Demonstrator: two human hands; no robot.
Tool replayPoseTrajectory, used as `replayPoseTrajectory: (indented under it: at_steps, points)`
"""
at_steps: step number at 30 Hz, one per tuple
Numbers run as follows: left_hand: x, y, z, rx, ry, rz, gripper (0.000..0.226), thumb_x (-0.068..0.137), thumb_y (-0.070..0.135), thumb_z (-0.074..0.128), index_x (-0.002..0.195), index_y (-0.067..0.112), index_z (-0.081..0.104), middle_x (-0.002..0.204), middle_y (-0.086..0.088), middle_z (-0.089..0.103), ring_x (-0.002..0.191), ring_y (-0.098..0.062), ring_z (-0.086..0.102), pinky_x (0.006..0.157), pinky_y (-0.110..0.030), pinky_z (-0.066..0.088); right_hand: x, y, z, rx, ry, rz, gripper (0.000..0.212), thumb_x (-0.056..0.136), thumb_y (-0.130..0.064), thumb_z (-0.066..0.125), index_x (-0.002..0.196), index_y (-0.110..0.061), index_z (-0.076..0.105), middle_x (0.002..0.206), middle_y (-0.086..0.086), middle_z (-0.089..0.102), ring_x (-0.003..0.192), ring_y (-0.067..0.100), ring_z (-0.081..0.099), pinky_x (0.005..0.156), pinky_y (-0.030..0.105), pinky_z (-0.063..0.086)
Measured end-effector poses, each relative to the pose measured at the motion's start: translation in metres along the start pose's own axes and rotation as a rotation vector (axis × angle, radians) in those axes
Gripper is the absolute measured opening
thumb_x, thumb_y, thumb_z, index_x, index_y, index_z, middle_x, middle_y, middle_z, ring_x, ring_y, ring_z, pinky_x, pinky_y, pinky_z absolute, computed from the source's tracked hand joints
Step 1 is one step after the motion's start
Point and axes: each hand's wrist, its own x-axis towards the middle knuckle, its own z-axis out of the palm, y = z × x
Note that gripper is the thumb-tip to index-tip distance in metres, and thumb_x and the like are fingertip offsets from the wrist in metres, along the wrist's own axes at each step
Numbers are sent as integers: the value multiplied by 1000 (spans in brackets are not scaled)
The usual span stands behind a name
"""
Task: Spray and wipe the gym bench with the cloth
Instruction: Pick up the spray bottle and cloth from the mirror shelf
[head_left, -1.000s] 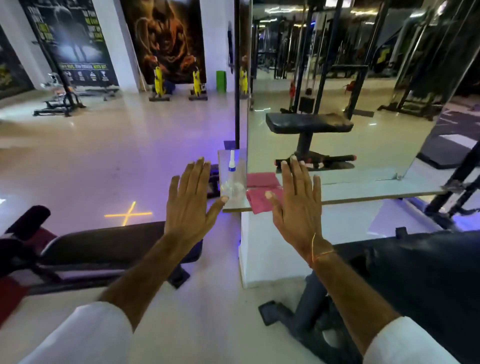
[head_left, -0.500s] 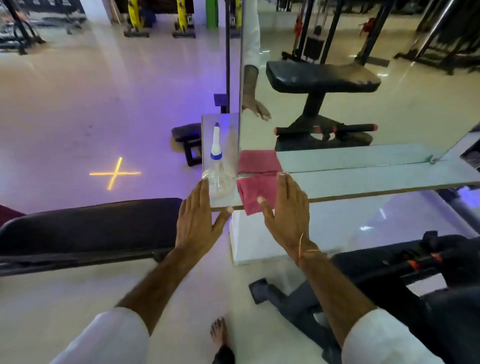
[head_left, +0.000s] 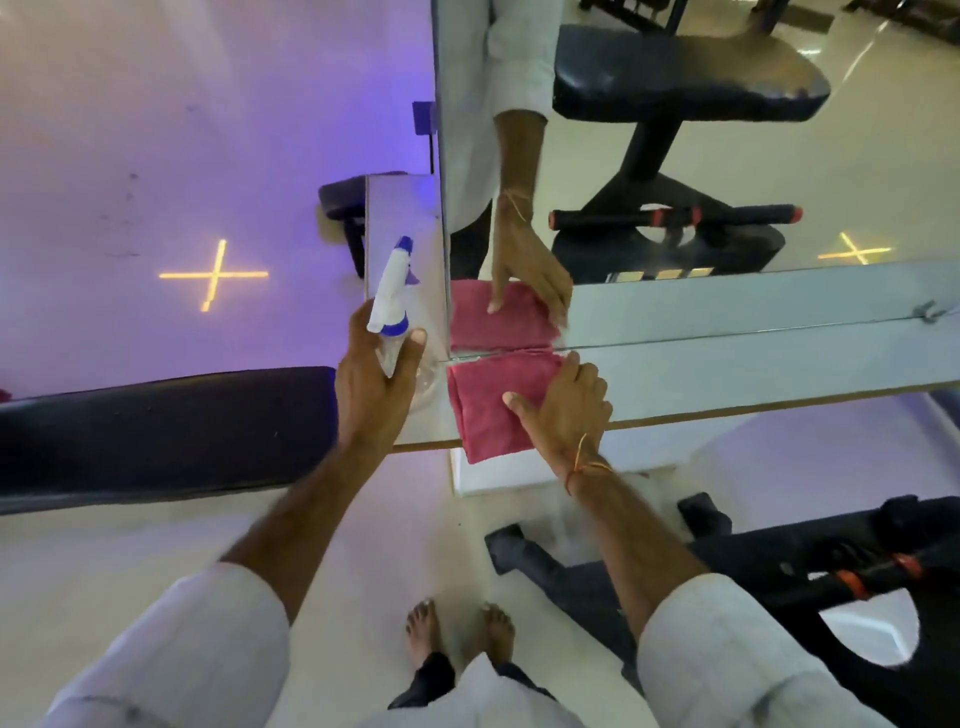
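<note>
A clear spray bottle (head_left: 390, 301) with a white and blue nozzle stands on the ledge (head_left: 727, 374) below the mirror. My left hand (head_left: 371, 379) grips the bottle around its neck. A folded pink cloth (head_left: 488, 410) lies on the ledge just right of the bottle, one corner hanging over the front edge. My right hand (head_left: 569, 410) rests flat on the cloth's right side, thumb spread across it. A black padded gym bench (head_left: 161, 431) runs along the left, below the ledge.
The wall mirror (head_left: 727, 156) behind the ledge reflects my arm, the cloth and a black seat. Another black machine (head_left: 810, 561) with orange-ringed handles stands at the lower right. A yellow cross (head_left: 213, 274) marks the floor at left. My bare feet (head_left: 460, 634) stand between bench and machine.
Both hands have moved forward onto the ledge. The left hand has closed around the spray bottle and the right hand has come down on the pink cloth. The view tilted further down.
</note>
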Motion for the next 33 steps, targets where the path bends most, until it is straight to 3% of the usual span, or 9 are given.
replayPoseTrajectory:
  at_steps: [6,8,10,15,18,22,24,29,33]
  points:
    - [4,9,6,16,-38,-4,51,89,48,70,122,10,62,110,-1,72,96,-10,68,86,-23,55,6,5,-2,251,-86,-30,55,89,-46,78,124,-7,61,118,12,61,111,32,61,90,40,49]
    - [1,11,11,-1,-36,-16,54,89,52,68,125,12,58,108,4,71,92,-5,68,82,-19,54,1,8,-4,300,-83,-62,43,94,-42,73,118,-9,60,106,5,59,102,28,62,81,34,46]
    - [-3,11,13,-13,-17,-52,50,95,44,69,131,14,53,106,-2,71,91,-15,70,82,-28,60,-1,10,-9,432,-110,-66,33,97,-36,71,113,-11,56,100,-1,61,95,26,65,77,33,48]
    - [-18,4,-5,-71,101,-103,34,98,26,71,119,8,52,98,-11,70,89,-28,71,85,-46,63,-13,-1,-18,712,-232,-103,36,94,-22,77,126,-10,63,113,1,71,103,23,68,89,34,58]
    - [-30,-8,-35,-79,203,-135,34,97,18,71,121,9,49,100,-10,67,89,-28,69,84,-46,63,-30,-28,-12,847,-330,-126,31,93,-24,78,122,-16,67,113,2,73,103,24,70,92,38,60]
    - [-43,-35,-84,-80,278,-163,43,95,17,72,126,24,44,103,4,63,92,-27,69,81,-37,61,-60,-80,11,957,-434,-151,24,91,-39,78,110,-34,64,107,-7,73,94,16,72,67,18,60]
    - [-48,-56,-115,-82,323,-197,43,95,19,73,129,23,47,100,9,63,90,-23,69,78,-30,59,-76,-112,30,940,-462,-198,20,93,-40,76,107,-34,63,106,-8,73,91,13,72,68,17,58]
    - [-58,-121,-205,-113,385,-259,16,95,18,74,103,13,60,74,-3,65,66,-16,65,58,-13,50,-116,-199,88,843,-530,-269,20,93,-24,77,110,-30,66,107,-4,73,94,15,68,81,26,55]
    - [-62,-180,-282,-153,373,-316,9,94,17,73,94,11,65,69,-18,67,56,-19,63,53,-16,50,-155,-265,143,815,-597,-259,13,94,-19,76,107,-18,73,95,-4,75,87,14,67,76,17,52]
